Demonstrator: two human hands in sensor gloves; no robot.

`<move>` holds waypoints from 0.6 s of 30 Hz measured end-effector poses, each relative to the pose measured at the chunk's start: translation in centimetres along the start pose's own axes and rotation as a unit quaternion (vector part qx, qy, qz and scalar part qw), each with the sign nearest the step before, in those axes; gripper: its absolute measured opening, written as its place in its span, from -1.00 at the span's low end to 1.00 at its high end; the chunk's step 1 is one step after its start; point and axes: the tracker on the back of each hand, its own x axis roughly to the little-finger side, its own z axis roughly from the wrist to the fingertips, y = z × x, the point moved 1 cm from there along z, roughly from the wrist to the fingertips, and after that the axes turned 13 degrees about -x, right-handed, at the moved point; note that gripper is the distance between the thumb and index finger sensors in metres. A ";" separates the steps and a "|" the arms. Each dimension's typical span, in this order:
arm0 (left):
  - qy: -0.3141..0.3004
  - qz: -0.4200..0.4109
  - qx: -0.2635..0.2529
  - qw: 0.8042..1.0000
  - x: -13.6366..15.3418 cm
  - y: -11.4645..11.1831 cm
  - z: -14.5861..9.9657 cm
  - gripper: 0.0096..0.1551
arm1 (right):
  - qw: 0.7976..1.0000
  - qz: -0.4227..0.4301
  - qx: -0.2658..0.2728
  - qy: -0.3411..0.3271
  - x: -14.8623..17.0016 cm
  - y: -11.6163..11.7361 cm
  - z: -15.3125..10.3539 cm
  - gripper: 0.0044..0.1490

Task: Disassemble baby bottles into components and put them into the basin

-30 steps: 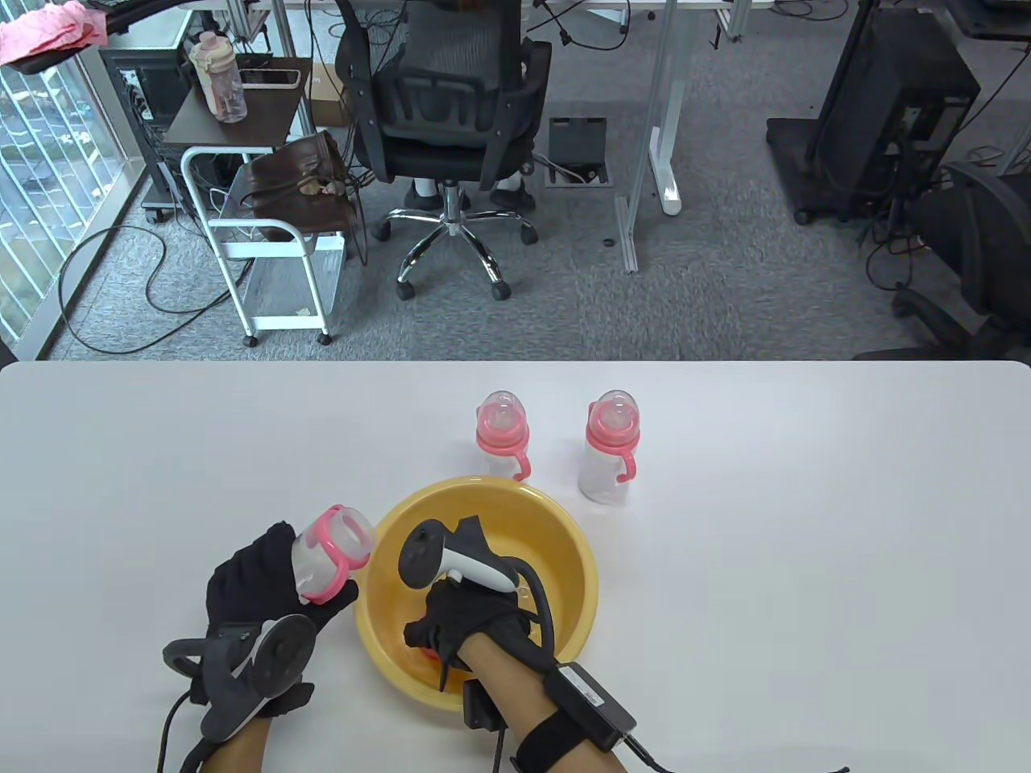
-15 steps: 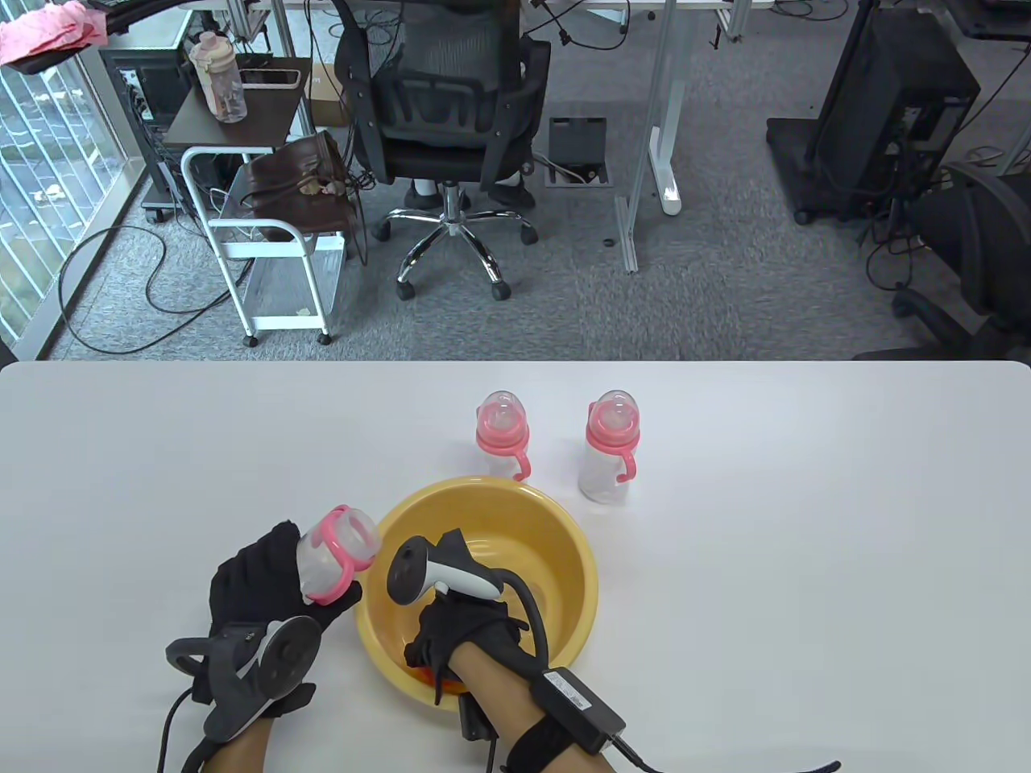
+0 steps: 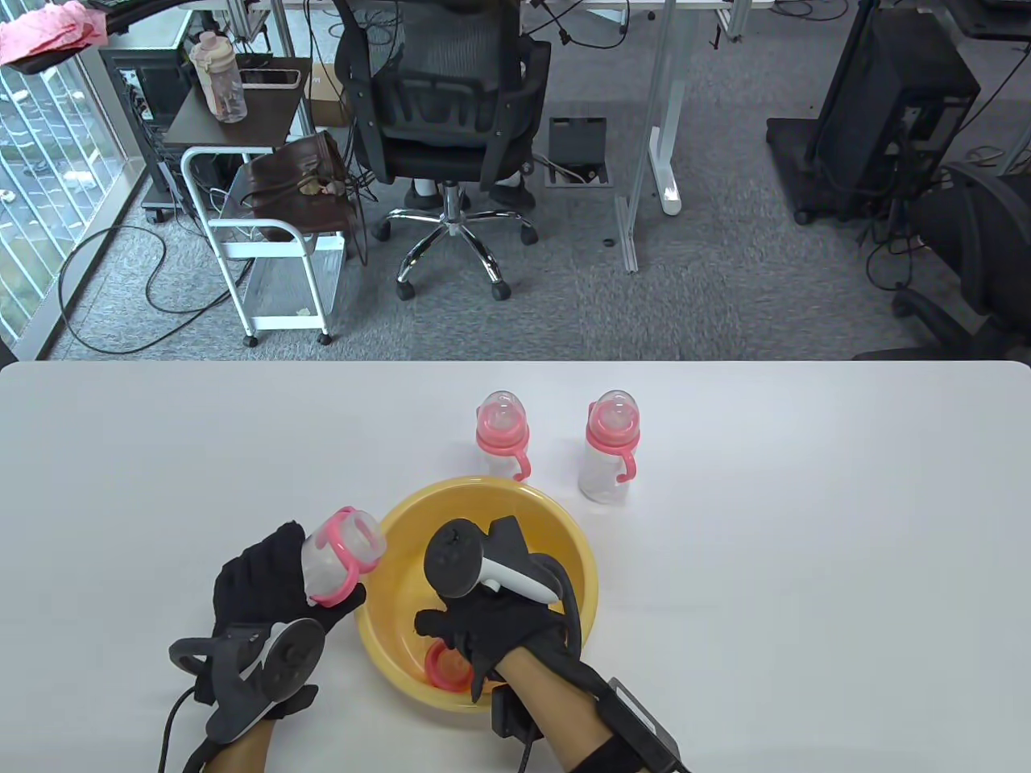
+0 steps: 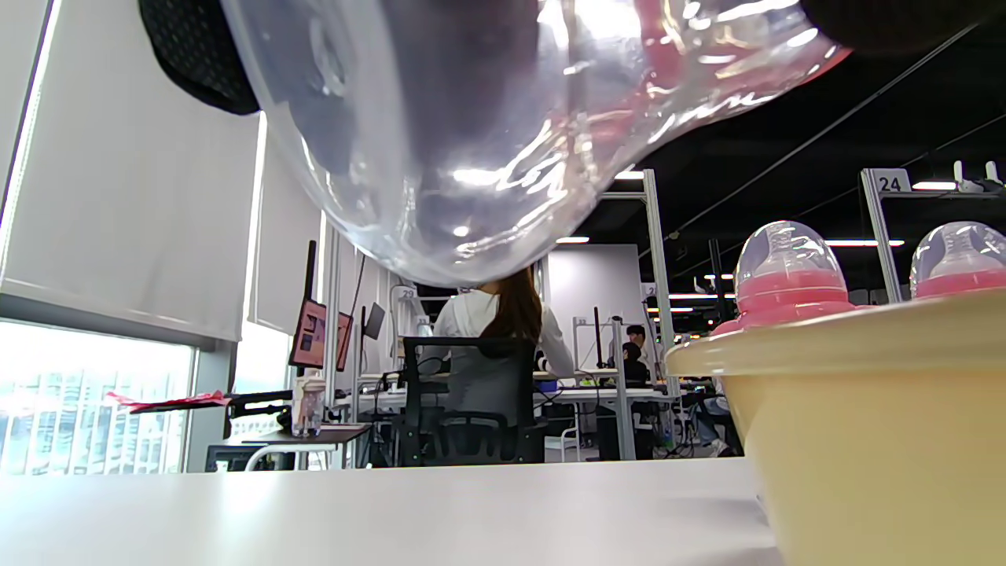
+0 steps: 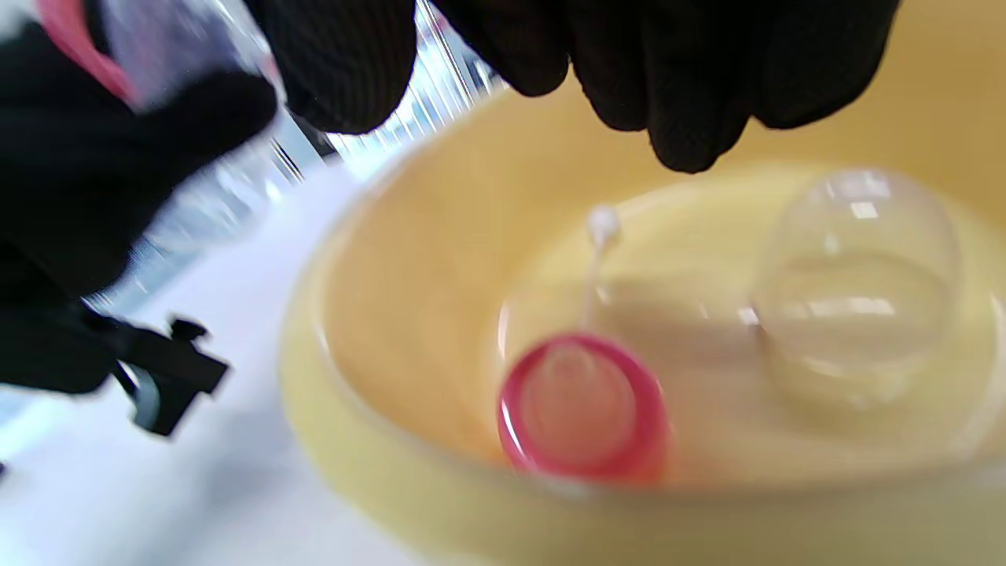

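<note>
My left hand (image 3: 282, 573) grips a clear bottle body (image 3: 342, 555) with a pink handle ring, tilted, just left of the yellow basin (image 3: 564, 523). The left wrist view is filled by that bottle body (image 4: 471, 134) from below. My right hand (image 3: 455, 632) hovers over the basin's near side, fingers (image 5: 684, 94) loosely hanging and holding nothing. Below them in the basin (image 5: 377, 259) lie a pink collar with its nipple (image 5: 581, 409) and a clear dome cap (image 5: 857, 291). The pink collar (image 3: 447, 668) also shows in the table view.
Two assembled bottles with pink collars stand behind the basin, one (image 3: 501, 431) to the left and one (image 3: 610, 447) to the right. Both also show over the basin rim, left (image 4: 790, 271) and right (image 4: 959, 259). The white table (image 3: 805, 523) stretches right.
My right hand has let go of the pink collar, which now lies in the basin, and has shifted right. My left hand with the bottle body edged slightly right.
</note>
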 end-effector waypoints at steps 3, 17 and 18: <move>-0.017 -0.004 -0.003 1.000 -0.5 0.3 -0.1 0.22 | 0.989 0.014 0.104 -0.108 -0.4 -0.7 -1.9 -0.02; -0.139 -0.056 -0.006 0.989 -3.3 1.3 -0.9 0.22 | 0.964 -0.078 0.148 -0.208 -1.6 0.5 -2.9 0.27; -0.141 -0.061 -0.006 0.988 -3.4 1.4 -1.0 0.22 | 0.962 -0.084 0.151 -0.210 -1.6 0.6 -3.0 0.27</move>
